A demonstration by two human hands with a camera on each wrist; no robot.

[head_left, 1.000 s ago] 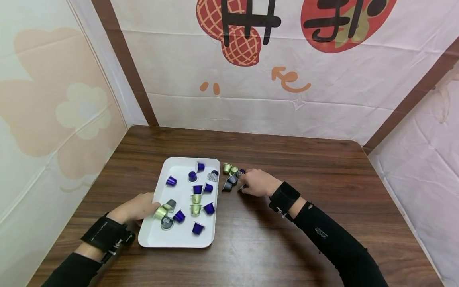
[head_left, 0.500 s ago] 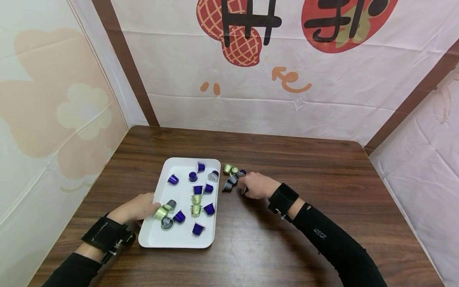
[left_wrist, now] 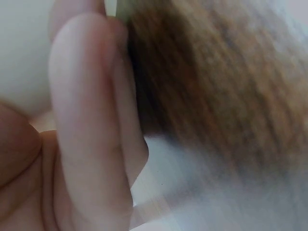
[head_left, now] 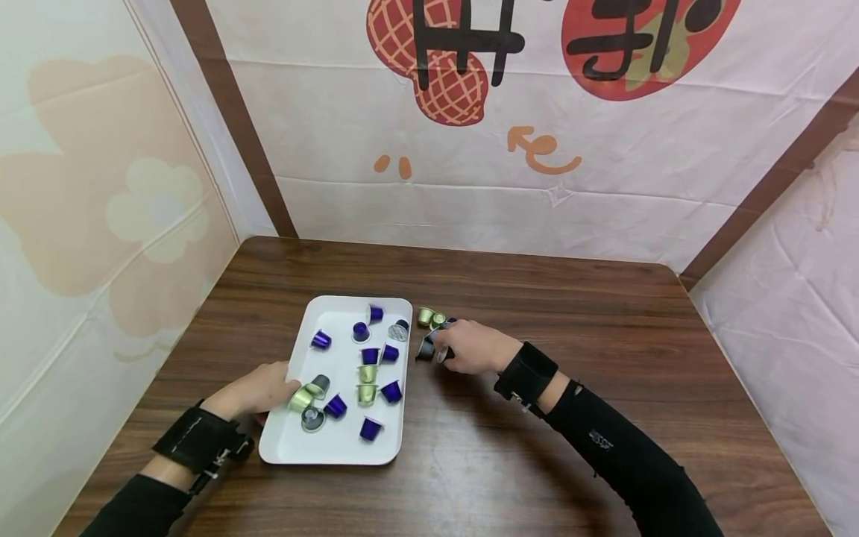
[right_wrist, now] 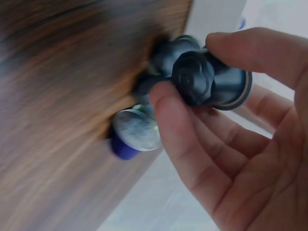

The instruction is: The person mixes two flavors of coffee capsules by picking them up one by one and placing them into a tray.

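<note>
My left hand (head_left: 258, 388) grips the left edge of a white tray (head_left: 335, 449), thumb over the rim and fingers underneath. Purple, green and grey coffee capsules lie scattered in the tray, among them a purple capsule (head_left: 370, 428) and a green capsule (head_left: 366, 393). Just right of the tray, my right hand (head_left: 478, 347) pinches a black coffee capsule (right_wrist: 226, 82) between thumb and index finger. Behind it in the right wrist view are more dark capsules (right_wrist: 172, 55) and a purple capsule (right_wrist: 124, 148) with its silver lid showing.
A small cluster with a green capsule (head_left: 426, 316) and a dark capsule (head_left: 426, 349) sits on the brown wooden table (head_left: 570, 313) by the tray's right rim. A printed cloth (head_left: 470, 209) hangs behind the table, with more cloth at both sides.
My right hand has taken hold of the black capsule at the cluster and shifted slightly left toward the tray. My left hand stays on the tray's edge.
</note>
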